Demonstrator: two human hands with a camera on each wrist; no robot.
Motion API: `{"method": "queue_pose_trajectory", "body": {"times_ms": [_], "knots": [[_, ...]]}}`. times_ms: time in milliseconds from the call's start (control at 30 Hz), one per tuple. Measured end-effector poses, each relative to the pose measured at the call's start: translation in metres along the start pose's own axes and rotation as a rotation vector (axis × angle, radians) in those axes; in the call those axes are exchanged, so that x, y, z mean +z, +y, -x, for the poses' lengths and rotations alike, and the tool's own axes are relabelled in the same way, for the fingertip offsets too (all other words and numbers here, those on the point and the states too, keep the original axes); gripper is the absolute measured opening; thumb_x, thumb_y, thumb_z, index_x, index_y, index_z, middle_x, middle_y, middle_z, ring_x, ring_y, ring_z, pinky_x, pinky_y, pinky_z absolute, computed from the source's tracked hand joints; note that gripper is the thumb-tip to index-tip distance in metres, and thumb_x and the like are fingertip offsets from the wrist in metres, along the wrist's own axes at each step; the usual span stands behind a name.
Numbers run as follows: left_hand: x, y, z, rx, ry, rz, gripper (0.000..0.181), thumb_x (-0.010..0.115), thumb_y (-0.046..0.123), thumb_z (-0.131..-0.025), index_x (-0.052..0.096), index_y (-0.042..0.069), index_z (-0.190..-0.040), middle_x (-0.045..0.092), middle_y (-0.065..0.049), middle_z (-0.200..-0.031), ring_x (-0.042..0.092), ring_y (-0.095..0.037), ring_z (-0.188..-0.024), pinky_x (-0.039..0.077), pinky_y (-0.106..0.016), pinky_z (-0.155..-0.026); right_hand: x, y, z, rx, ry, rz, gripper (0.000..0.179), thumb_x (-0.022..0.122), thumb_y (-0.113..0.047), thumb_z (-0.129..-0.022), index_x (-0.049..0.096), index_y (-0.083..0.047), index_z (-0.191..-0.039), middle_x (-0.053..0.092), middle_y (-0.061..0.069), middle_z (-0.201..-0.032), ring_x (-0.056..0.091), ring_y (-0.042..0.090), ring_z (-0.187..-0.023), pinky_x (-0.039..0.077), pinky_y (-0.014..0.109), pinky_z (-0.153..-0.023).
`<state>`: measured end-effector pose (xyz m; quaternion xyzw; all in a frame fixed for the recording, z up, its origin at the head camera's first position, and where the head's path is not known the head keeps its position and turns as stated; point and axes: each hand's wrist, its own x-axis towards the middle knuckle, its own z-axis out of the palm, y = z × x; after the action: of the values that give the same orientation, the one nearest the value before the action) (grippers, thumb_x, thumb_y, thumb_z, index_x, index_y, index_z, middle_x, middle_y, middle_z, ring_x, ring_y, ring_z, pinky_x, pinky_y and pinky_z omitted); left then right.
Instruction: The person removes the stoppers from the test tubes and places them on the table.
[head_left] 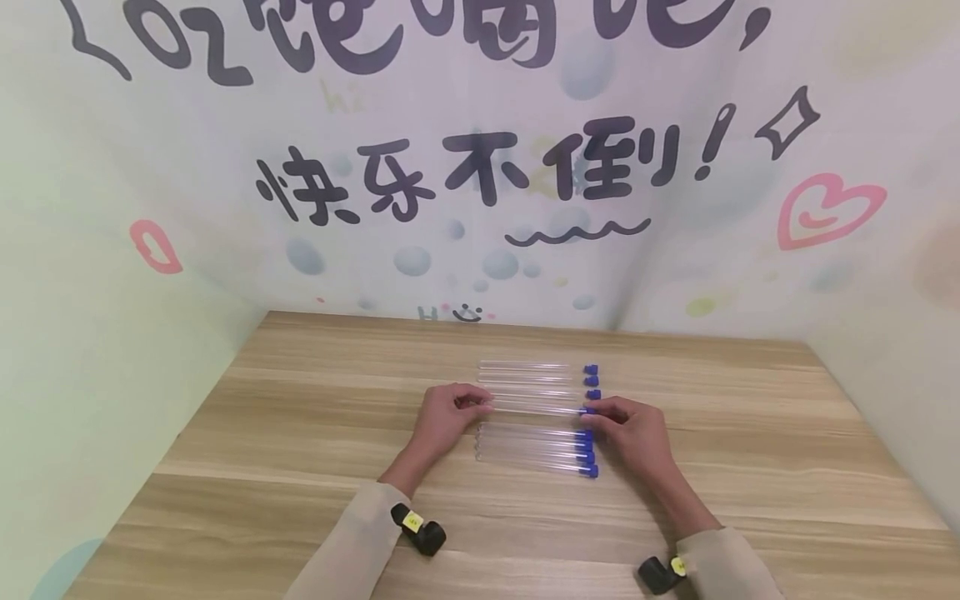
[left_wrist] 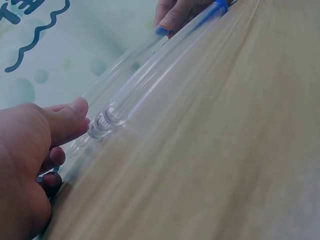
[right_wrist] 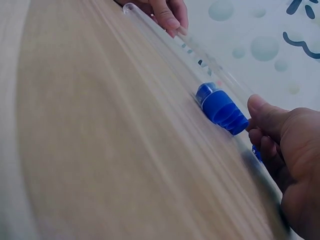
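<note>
My left hand (head_left: 442, 412) pinches one end of a clear glass test tube (head_left: 536, 408) between thumb and fingers. At the tube's other end, my right hand (head_left: 637, 429) pinches the blue cap (head_left: 587, 411). The left wrist view shows this tube (left_wrist: 117, 72) raised at a slant above its neighbours. Nearer to me lies a row of several capped test tubes (head_left: 528, 450), their blue caps (right_wrist: 222, 107) to the right. Beyond the hands lie several test tubes (head_left: 525, 367) without caps, with loose blue caps (head_left: 592, 381) just off their right ends.
Everything lies on a wood-grain table (head_left: 300, 400). Behind it hangs a pale printed cloth (head_left: 420, 225) with dark lettering, reaching down to the table's far edge. A black wrist camera (head_left: 427, 536) sits on the left forearm, and another camera (head_left: 660, 575) on the right.
</note>
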<state>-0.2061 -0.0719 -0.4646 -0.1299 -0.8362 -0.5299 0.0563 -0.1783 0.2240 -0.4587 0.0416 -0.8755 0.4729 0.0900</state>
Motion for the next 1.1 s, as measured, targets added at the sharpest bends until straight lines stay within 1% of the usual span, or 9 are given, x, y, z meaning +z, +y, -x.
{"method": "queue_pose_trajectory", "body": {"times_ms": [133, 200, 300, 433, 500, 700, 867, 933, 1100], "knots": [[-0.001, 0.002, 0.000, -0.012, -0.005, 0.011, 0.013, 0.079, 0.018, -0.078, 0.076, 0.014, -0.090, 0.070, 0.007, -0.086, 0.062, -0.009, -0.077, 0.051, -0.027, -0.070, 0.000, 0.000, 0.000, -0.002, -0.002, 0.022, 0.015, 0.080, -0.021, -0.078, 0.076, -0.015, -0.091, 0.072, -0.001, -0.088, 0.061, 0.014, -0.074, 0.048, 0.021, -0.060], [-0.001, 0.002, 0.001, -0.016, -0.006, 0.010, 0.013, 0.079, 0.018, -0.078, 0.076, 0.013, -0.090, 0.070, 0.006, -0.087, 0.063, -0.009, -0.078, 0.051, -0.027, -0.070, 0.001, 0.000, 0.000, -0.003, -0.007, 0.033, 0.015, 0.080, -0.022, -0.078, 0.076, -0.015, -0.091, 0.072, -0.002, -0.087, 0.061, 0.013, -0.075, 0.048, 0.021, -0.061], [-0.001, 0.002, 0.000, -0.019, -0.004, 0.006, 0.012, 0.078, 0.018, -0.078, 0.076, 0.013, -0.090, 0.070, 0.006, -0.088, 0.063, -0.009, -0.078, 0.051, -0.027, -0.070, 0.000, 0.001, 0.000, -0.011, -0.020, 0.039, 0.016, 0.080, -0.024, -0.078, 0.075, -0.015, -0.090, 0.072, -0.003, -0.087, 0.062, 0.012, -0.077, 0.048, 0.020, -0.064], [-0.001, 0.001, 0.000, -0.026, 0.000, 0.002, 0.011, 0.079, 0.018, -0.078, 0.076, 0.015, -0.089, 0.070, 0.007, -0.088, 0.063, -0.008, -0.080, 0.050, -0.028, -0.071, -0.001, 0.001, 0.000, -0.016, -0.042, 0.018, 0.017, 0.080, -0.026, -0.078, 0.075, -0.015, -0.090, 0.072, -0.004, -0.088, 0.063, 0.013, -0.082, 0.049, 0.020, -0.069], [-0.001, 0.001, 0.000, -0.027, 0.002, 0.004, 0.011, 0.079, 0.017, -0.078, 0.076, 0.015, -0.089, 0.070, 0.006, -0.088, 0.063, -0.008, -0.080, 0.050, -0.028, -0.071, -0.001, 0.002, -0.001, -0.004, -0.051, 0.002, 0.018, 0.079, -0.028, -0.078, 0.075, -0.016, -0.090, 0.072, -0.004, -0.089, 0.063, 0.013, -0.084, 0.049, 0.020, -0.070], [-0.001, 0.001, 0.000, -0.032, 0.013, -0.016, 0.011, 0.079, 0.018, -0.077, 0.076, 0.015, -0.088, 0.071, 0.006, -0.087, 0.064, -0.008, -0.080, 0.051, -0.027, -0.072, -0.003, 0.002, -0.002, 0.060, -0.086, -0.037, 0.021, 0.079, -0.031, -0.078, 0.075, -0.015, -0.092, 0.072, -0.002, -0.091, 0.063, 0.014, -0.082, 0.049, 0.021, -0.070], [-0.002, 0.002, 0.000, -0.032, 0.013, -0.018, 0.011, 0.079, 0.018, -0.077, 0.077, 0.015, -0.087, 0.071, 0.006, -0.087, 0.064, -0.007, -0.080, 0.050, -0.026, -0.071, -0.005, 0.004, -0.004, 0.096, -0.134, -0.055, 0.025, 0.078, -0.033, -0.079, 0.075, -0.014, -0.095, 0.072, 0.000, -0.092, 0.064, 0.014, -0.080, 0.049, 0.022, -0.069], [-0.002, 0.001, 0.000, -0.037, 0.033, -0.018, 0.011, 0.080, 0.018, -0.077, 0.077, 0.016, -0.087, 0.071, 0.006, -0.085, 0.063, -0.008, -0.078, 0.050, -0.027, -0.069, -0.007, 0.006, -0.005, 0.108, -0.147, -0.089, 0.027, 0.077, -0.033, -0.081, 0.075, -0.012, -0.097, 0.072, 0.001, -0.093, 0.065, 0.015, -0.082, 0.050, 0.023, -0.070], [-0.003, 0.001, 0.000, -0.059, 0.084, -0.031, 0.011, 0.080, 0.019, -0.077, 0.077, 0.016, -0.086, 0.070, 0.008, -0.080, 0.062, -0.008, -0.075, 0.050, -0.026, -0.066, -0.014, 0.012, -0.007, 0.134, -0.111, -0.143, 0.032, 0.076, -0.034, -0.081, 0.073, -0.009, -0.100, 0.072, 0.002, -0.098, 0.063, 0.016, -0.094, 0.049, 0.023, -0.075]]}}
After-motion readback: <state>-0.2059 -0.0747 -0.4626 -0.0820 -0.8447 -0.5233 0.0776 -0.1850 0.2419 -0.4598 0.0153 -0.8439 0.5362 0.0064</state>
